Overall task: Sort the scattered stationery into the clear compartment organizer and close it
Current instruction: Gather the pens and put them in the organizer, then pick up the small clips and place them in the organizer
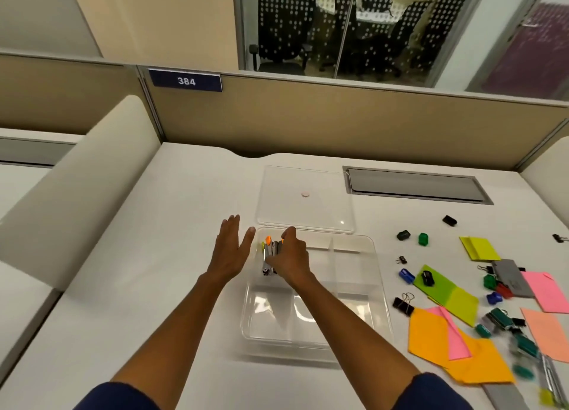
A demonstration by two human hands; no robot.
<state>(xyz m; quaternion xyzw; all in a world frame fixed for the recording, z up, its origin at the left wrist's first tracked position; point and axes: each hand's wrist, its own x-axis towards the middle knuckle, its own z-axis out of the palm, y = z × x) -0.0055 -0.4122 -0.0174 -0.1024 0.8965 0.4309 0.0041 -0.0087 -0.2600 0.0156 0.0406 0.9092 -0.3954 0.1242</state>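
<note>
The right hand (pixel 288 260) is gripping a bundle of pens (pixel 271 251), lowering it into the organizer (pixel 354 286)'s far-left compartment, while the flat, open-fingered left hand (pixel 229 249) is hovering alongside, probably steadying the tray

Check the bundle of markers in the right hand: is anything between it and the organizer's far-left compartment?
Nothing visible blocks it. The right hand grips the markers directly over the organizer, whose lid lies off on the desk behind. The left hand is open just outside the left wall, not over the compartment.
</note>
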